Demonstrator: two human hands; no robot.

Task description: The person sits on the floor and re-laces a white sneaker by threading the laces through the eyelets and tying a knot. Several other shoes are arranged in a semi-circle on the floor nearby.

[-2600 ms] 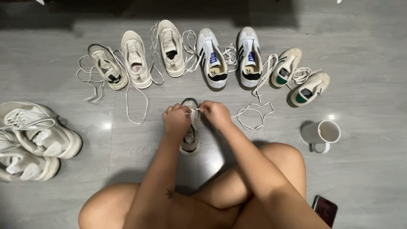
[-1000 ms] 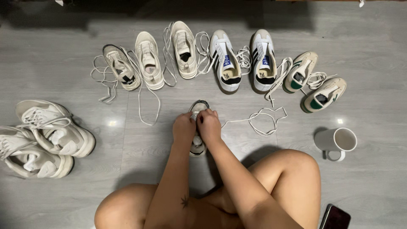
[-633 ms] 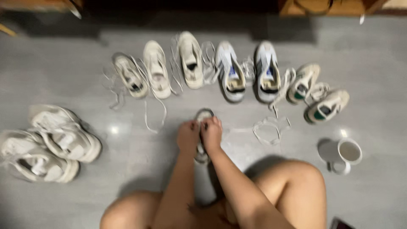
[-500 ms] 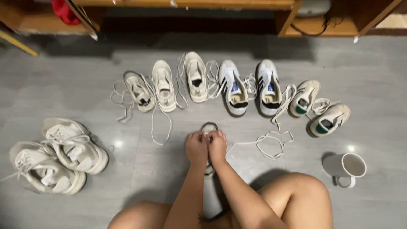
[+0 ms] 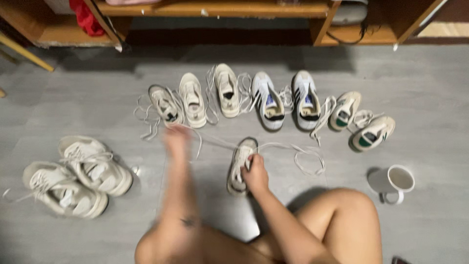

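Right hand [image 5: 255,172] grips a pale sneaker [image 5: 239,166] on the grey floor [image 5: 430,88]; the blurred left hand [image 5: 177,139] looks closed on its white lace [image 5: 220,143], drawn out taut.
Seven sneakers [image 5: 268,100] line up beyond; a white mug [image 5: 396,181] at right, its contents unclear.

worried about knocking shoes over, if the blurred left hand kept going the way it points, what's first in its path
Probably the low pale sneaker with dark trim at the row's left end, just beyond the left hand; blur leaves depth unclear.
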